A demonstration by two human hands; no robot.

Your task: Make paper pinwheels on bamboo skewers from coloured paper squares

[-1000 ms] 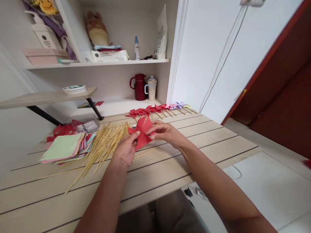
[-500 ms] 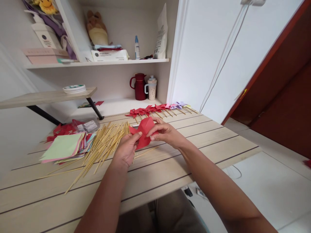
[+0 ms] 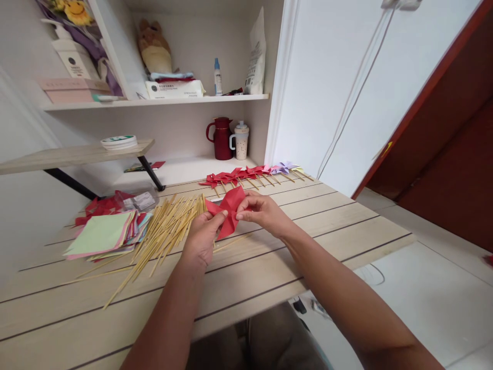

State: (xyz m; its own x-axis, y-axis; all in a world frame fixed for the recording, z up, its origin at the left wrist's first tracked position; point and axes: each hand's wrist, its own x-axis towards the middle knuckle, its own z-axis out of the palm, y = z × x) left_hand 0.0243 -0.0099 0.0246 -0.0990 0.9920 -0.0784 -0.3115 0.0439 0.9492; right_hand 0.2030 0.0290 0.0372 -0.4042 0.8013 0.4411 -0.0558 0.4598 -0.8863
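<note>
Between my two hands, above the wooden table [image 3: 246,288], is a red paper pinwheel [image 3: 232,199] with its blades folded toward the middle. My left hand [image 3: 203,234] pinches it from the left, thumb on its front near the centre. From the right, my right hand [image 3: 265,211] is closed on it, thumb and fingertips at the centre and right blade. Just left of my left hand lies a loose pile of thin wooden sticks [image 3: 169,223]. Behind my hands runs a row of pinwheels on sticks [image 3: 250,173], mostly red, with pink, purple and yellow at the right end.
A stack of coloured paper squares [image 3: 98,235] lies left of the sticks, with red paper pieces [image 3: 102,205] and a clear plastic packet [image 3: 143,199] behind. A small raised shelf [image 3: 77,154] stands at back left. A dark red jug [image 3: 222,139] and a cup [image 3: 241,141] stand behind.
The red pinwheel's upper blade has gone from lying broad and loose to being folded in at the centre. My right fingers have closed in toward the middle.
</note>
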